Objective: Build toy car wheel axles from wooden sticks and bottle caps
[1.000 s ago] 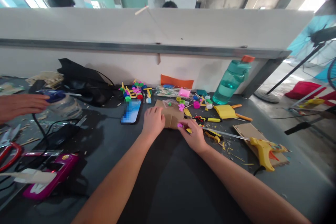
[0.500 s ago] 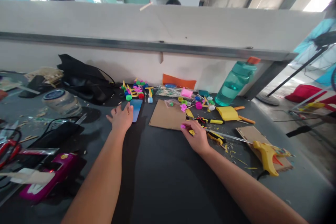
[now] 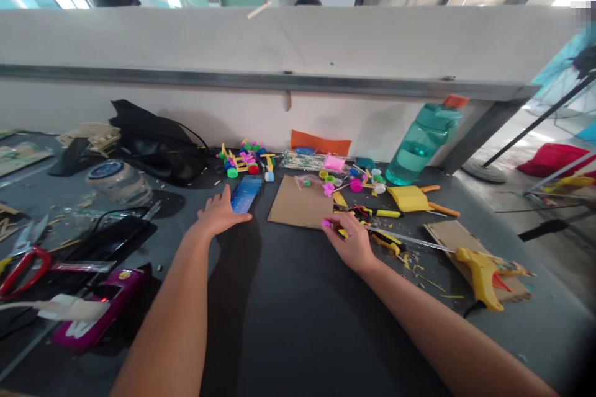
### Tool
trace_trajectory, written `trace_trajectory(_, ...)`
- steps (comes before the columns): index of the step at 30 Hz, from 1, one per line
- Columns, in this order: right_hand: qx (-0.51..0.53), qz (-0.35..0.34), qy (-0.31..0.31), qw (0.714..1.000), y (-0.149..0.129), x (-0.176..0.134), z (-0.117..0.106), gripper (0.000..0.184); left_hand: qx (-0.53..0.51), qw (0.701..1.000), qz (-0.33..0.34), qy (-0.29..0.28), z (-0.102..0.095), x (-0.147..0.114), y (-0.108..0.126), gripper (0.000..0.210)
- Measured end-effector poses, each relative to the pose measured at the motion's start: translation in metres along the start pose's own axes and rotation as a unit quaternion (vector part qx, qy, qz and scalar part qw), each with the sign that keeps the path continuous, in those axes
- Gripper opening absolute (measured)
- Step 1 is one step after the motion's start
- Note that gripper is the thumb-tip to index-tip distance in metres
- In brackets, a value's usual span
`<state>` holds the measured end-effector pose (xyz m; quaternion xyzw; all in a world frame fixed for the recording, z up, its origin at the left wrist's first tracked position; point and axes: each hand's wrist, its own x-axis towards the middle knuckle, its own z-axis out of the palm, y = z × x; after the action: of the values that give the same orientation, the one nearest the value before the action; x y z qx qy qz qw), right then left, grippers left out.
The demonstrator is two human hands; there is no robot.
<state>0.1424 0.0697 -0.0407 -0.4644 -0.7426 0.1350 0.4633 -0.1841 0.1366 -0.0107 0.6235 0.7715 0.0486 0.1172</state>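
Note:
My left hand (image 3: pixel 218 216) rests at the left edge of a smartphone (image 3: pixel 246 195) with its fingers spread; the thumb reaches along the phone's near end. Its blue screen faces up. Between the thumb and fingertips of my right hand (image 3: pixel 348 237) is a small pink piece (image 3: pixel 326 224), its shape mostly hidden. That hand is at the near right corner of a flat cardboard piece (image 3: pixel 295 208). Just beyond the fingers lie yellow-and-black cutters (image 3: pixel 372 213). A yellow hot glue gun (image 3: pixel 482 276) lies to the right.
Coloured bottle caps (image 3: pixel 356 185) and a small colourful assembly (image 3: pixel 242 160) stand along the back. A teal bottle (image 3: pixel 421 146) leans back right. At left are a jar (image 3: pixel 118 183), red scissors (image 3: pixel 28 263) and a purple power strip (image 3: pixel 100 310).
My left hand has turned, its thumb now stretched across the phone's near end. The phone is slanted more, and its screen shows icons. My right hand keeps its pinch; the view has shifted slightly.

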Motion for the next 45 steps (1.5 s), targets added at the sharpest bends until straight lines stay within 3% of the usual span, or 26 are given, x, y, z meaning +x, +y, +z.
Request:
trace_trajectory(4, -0.002, 0.001, 0.0, 1.0, 0.0, 0.0, 0.001, 0.012, -0.063, 0.997, -0.051, 0.018, 0.005, 0.013, -0.009, 0.078)
trace_trajectory(7, -0.006, 0.001, -0.003, 1.0, 0.0, 0.0, 0.001, 0.012, -0.074, 0.993, -0.08, 0.034, 0.009, 0.02, -0.009, 0.07)
trace_trajectory(17, -0.005, 0.009, -0.009, 1.0, 0.001, 0.0, 0.003, 0.012, -0.063, 0.989, -0.127, 0.042, 0.006, 0.021, 0.008, 0.079)
trace_trajectory(29, -0.005, 0.01, -0.009, 1.0, 0.0, 0.0, 0.002, 0.013, -0.062, 0.993, -0.101, 0.007, 0.008, 0.025, -0.006, 0.083)
trace_trajectory(45, -0.01, 0.008, -0.011, 1.0, 0.001, 0.0, 0.002, 0.013, -0.05, 0.995, -0.085, 0.011, 0.014, 0.034, -0.013, 0.085)
